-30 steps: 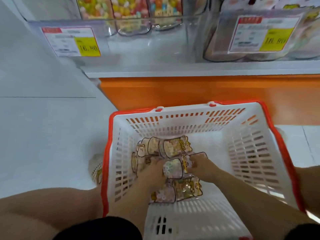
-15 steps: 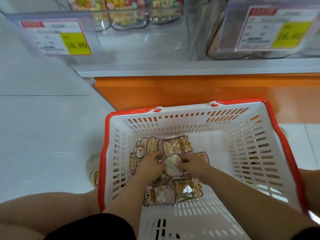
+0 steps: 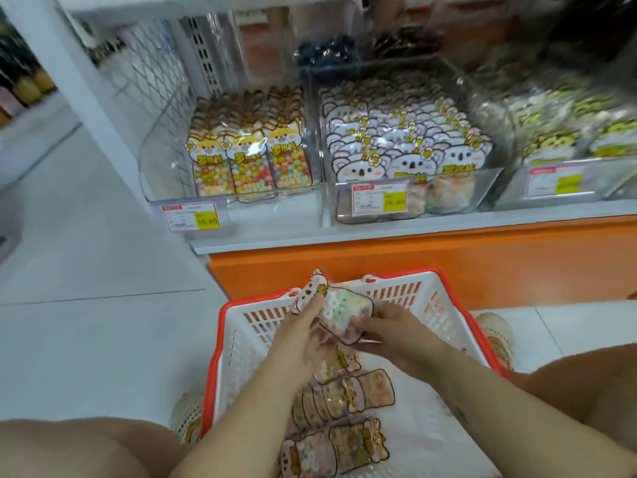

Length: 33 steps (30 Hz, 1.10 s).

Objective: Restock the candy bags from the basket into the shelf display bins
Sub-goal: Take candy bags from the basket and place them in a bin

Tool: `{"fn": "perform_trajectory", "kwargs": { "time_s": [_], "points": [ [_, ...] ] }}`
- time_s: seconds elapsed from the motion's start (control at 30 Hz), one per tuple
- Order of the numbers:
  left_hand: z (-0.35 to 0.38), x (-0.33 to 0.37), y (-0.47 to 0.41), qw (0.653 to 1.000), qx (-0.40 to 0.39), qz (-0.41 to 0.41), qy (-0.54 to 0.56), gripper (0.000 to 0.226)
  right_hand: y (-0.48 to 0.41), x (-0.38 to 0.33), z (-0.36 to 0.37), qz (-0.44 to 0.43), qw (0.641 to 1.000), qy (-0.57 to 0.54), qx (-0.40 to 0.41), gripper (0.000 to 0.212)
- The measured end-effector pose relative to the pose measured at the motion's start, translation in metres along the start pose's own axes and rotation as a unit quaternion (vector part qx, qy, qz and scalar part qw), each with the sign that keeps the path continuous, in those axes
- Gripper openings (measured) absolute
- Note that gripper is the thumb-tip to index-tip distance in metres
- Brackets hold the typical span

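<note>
Orange-rimmed white plastic basket (image 3: pixel 406 293) sits on the pale floor (image 3: pixel 86 339) at near centre of my feed, its far side close against the orange base panel (image 3: pixel 431 267) under the shelf. Both hands meet above the basket's far half on one candy bag (image 3: pixel 339 315), clear-fronted with pastel ring sweets inside and a cartoon animal header pointing up and left. Left hand (image 3: pixel 303 336) grips the bag's left side, thumb across the front, fingers curled behind. Right hand (image 3: pixel 389 329) pinches the lower right edge, fingers curled under. Whether a second bag is stacked behind the first I cannot tell; motion blur. Held bag is clear of the basket floor, about level with the far rim. More bags (image 3: pixel 348 396) of the same kind lie flat in an overlapping heap on the basket floor, beneath and nearer than the hands, partly hidden by the left forearm. On the shelf beyond, three clear bins side by side. Left bin (image 3: pixel 248 157): three rows of fox-headed bags with bright multicoloured sweets, upright, filling only its right part. Middle bin (image 3: pixel 403 150): koala-headed bags packed in rows. Right bin (image 3: pixel 568 132): too blurred to read. Each bin carries a price tag (image 3: pixel 191 217) with a yellow patch on its front. Bare knees (image 3: pixel 69 450) flank the basket at near left and near right
</note>
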<state>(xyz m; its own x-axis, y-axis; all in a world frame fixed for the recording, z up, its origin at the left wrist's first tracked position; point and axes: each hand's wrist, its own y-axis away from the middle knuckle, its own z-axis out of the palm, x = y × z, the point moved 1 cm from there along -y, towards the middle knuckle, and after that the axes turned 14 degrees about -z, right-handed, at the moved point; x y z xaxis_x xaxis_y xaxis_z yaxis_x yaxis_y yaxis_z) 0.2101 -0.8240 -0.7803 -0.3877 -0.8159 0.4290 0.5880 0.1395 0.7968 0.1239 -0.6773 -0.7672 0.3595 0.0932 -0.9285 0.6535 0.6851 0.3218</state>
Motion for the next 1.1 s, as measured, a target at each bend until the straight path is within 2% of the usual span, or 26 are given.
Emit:
{"fn": "perform_trajectory", "kwargs": {
  "time_s": [0.07, 0.13, 0.23, 0.3, 0.37, 0.4, 0.47, 0.5, 0.57, 0.63, 0.73, 0.8, 0.87, 0.97, 1.1],
  "points": [
    [0.013, 0.011, 0.020, 0.999, -0.034, 0.032, -0.028, 0.046, 0.013, -0.023, -0.004, -0.028, 0.998, 0.056, -0.024, 0.027],
    [0.021, 0.018, 0.037, 0.990, -0.044, 0.081, -0.104, 0.039, 0.023, -0.045, -0.009, -0.065, 0.991, 0.118, -0.024, 0.032],
    [0.028, 0.027, 0.051, 0.947, 0.007, 0.164, -0.276, 0.044, 0.035, -0.074, -0.012, -0.127, 0.975, 0.183, -0.019, 0.051],
    [0.036, 0.030, 0.058, 0.918, 0.002, 0.192, -0.346, 0.041, 0.043, -0.085, -0.007, -0.161, 0.960, 0.223, -0.046, 0.043],
    [0.041, 0.034, 0.061, 0.906, -0.011, 0.203, -0.370, 0.036, 0.043, -0.086, -0.004, -0.195, 0.947, 0.245, -0.070, 0.022],
    [0.042, 0.037, 0.061, 0.907, -0.010, 0.204, -0.369, 0.044, 0.040, -0.084, -0.004, -0.205, 0.943, 0.252, -0.072, 0.018],
    [0.033, 0.044, 0.055, 0.915, 0.007, 0.186, -0.357, 0.064, 0.034, -0.077, -0.005, -0.208, 0.941, 0.261, -0.057, 0.018],
    [0.023, 0.045, 0.048, 0.922, 0.021, 0.174, -0.346, 0.065, 0.029, -0.072, -0.006, -0.202, 0.941, 0.268, -0.045, 0.019],
    [-0.005, 0.042, 0.031, 0.923, 0.081, 0.149, -0.344, 0.051, 0.017, -0.054, -0.012, -0.173, 0.943, 0.284, -0.021, 0.026],
    [-0.041, 0.030, 0.011, 0.887, 0.181, 0.104, -0.411, 0.039, 0.009, -0.040, -0.014, -0.141, 0.945, 0.294, -0.007, 0.034],
    [-0.090, 0.001, -0.016, 0.825, 0.255, -0.033, -0.503, 0.046, -0.004, -0.024, -0.011, -0.112, 0.946, 0.303, -0.006, 0.041],
    [-0.120, -0.015, -0.039, 0.797, 0.273, -0.102, -0.529, 0.054, -0.013, -0.016, -0.009, -0.098, 0.945, 0.312, -0.004, 0.040],
    [-0.149, -0.027, -0.065, 0.762, 0.275, -0.127, -0.572, 0.060, -0.020, -0.010, -0.008, -0.086, 0.944, 0.319, 0.000, 0.034],
    [-0.149, -0.033, -0.072, 0.744, 0.245, -0.123, -0.610, 0.045, -0.026, -0.004, -0.003, -0.078, 0.939, 0.336, 0.000, 0.031],
    [-0.139, -0.039, -0.077, 0.701, 0.214, -0.107, -0.672, 0.022, -0.032, 0.002, -0.001, -0.065, 0.934, 0.350, -0.001, 0.032]
  ]
}}
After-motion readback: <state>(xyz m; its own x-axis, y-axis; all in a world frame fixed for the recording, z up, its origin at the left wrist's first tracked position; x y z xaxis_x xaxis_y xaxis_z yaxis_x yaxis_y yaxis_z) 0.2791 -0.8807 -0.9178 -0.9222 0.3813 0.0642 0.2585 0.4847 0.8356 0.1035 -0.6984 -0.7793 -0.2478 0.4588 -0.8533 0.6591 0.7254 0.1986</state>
